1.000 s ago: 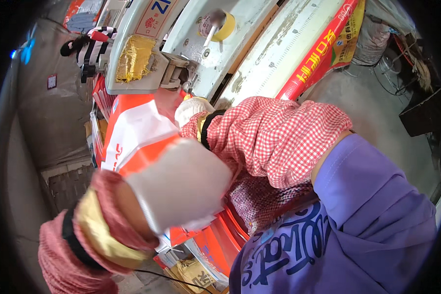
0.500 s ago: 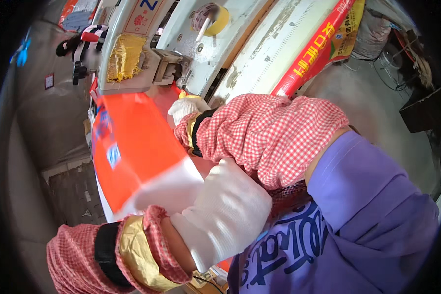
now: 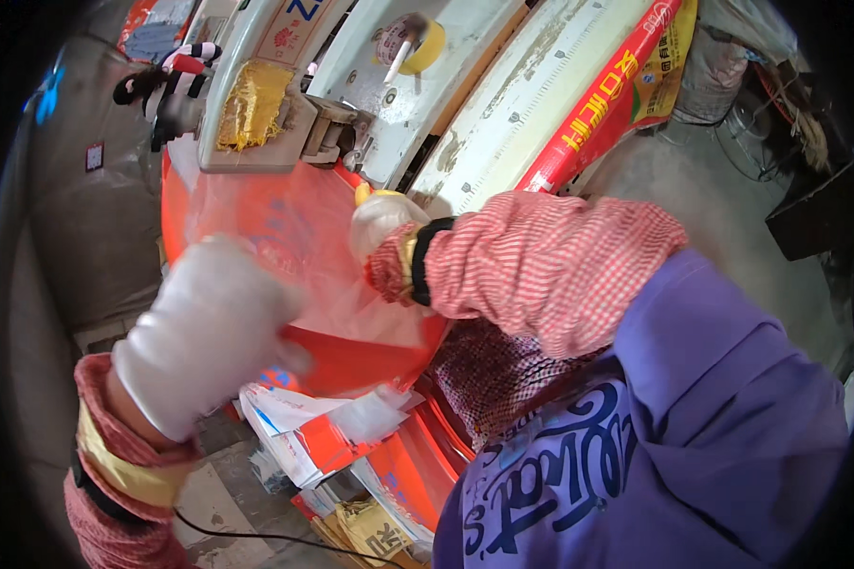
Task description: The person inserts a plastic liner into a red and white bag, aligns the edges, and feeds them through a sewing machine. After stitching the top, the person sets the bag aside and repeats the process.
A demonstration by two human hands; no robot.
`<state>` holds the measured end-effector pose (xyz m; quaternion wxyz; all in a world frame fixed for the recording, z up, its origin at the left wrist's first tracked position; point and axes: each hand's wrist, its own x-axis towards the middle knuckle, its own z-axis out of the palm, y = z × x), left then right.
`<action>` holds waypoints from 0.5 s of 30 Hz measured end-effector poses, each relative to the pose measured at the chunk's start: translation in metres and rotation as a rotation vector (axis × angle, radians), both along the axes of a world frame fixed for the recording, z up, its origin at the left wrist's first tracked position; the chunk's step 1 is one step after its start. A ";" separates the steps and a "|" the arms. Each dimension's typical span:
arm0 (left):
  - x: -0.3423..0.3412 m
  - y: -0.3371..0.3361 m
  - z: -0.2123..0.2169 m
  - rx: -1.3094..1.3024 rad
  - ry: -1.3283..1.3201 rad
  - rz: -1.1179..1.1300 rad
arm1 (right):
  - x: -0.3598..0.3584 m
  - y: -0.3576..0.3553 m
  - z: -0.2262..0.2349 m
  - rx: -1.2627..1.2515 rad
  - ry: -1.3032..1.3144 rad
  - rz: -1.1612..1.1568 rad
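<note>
The left hand, in a white glove, is at nine o'clock, over the left side of a big red bag. Motion blurs its fingers, so I cannot tell how far they are spread or whether they have hold of the bag. The right hand, also gloved in white, is near the middle, just toward eleven o'clock, at the bag's far right edge. Yellow shows on its fingertips; their grip is hidden — I cannot tell if they are closed on that edge.

The bag spreads from the middle toward ten o'clock, whitish and translucent in places, its far edge reaching the pale machine at eleven. A yellow tape roll sits at twelve, and a pale desk with ruled markings runs toward one. More red-and-white bags lie near six o'clock — a dark cable curves at seven.
</note>
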<state>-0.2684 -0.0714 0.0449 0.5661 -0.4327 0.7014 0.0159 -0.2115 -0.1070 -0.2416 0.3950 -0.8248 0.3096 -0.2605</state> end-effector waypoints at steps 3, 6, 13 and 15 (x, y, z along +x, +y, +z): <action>0.004 0.020 0.000 0.097 0.371 -0.140 | -0.026 0.010 0.028 -0.197 0.295 -0.090; 0.002 0.055 -0.049 0.074 0.670 -0.138 | -0.053 0.017 0.045 -0.505 0.448 -0.163; 0.012 0.040 -0.102 -0.027 0.646 -0.042 | -0.046 -0.015 0.056 -0.162 0.329 -0.078; 0.037 0.028 -0.111 -0.130 0.595 0.090 | -0.045 -0.024 0.053 -0.156 0.264 -0.021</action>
